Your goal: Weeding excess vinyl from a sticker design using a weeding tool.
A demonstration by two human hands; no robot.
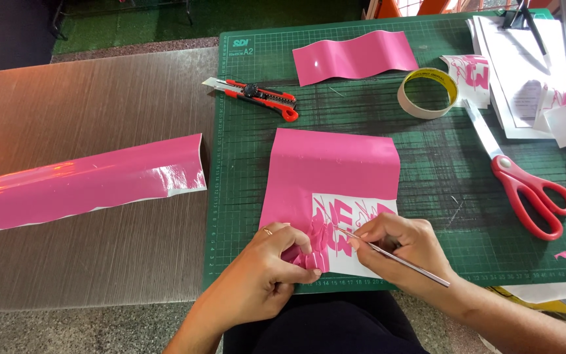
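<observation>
Head view: at the near edge of the green cutting mat point(427, 177), the left hand point(266, 272) pinches peeled waste from the glossy pink vinyl sheet point(332, 177), fingers closed on it. The right hand point(401, 246) grips a thin metal weeding pick point(397, 257). Weeding looks underway; careful lifting around the cut shapes seems called for.

I see a red utility knife point(257, 96) near the far left corner of the green cutting mat point(427, 164). A wavy pink vinyl piece point(354, 58) lies at its far edge, a tape roll point(428, 92) just right of it. Red-handled scissors point(525, 180) rest toward the mat's right edge, below white papers point(525, 72). A long pink vinyl strip point(93, 183) sits on the table point(86, 111), left of the mat.
</observation>
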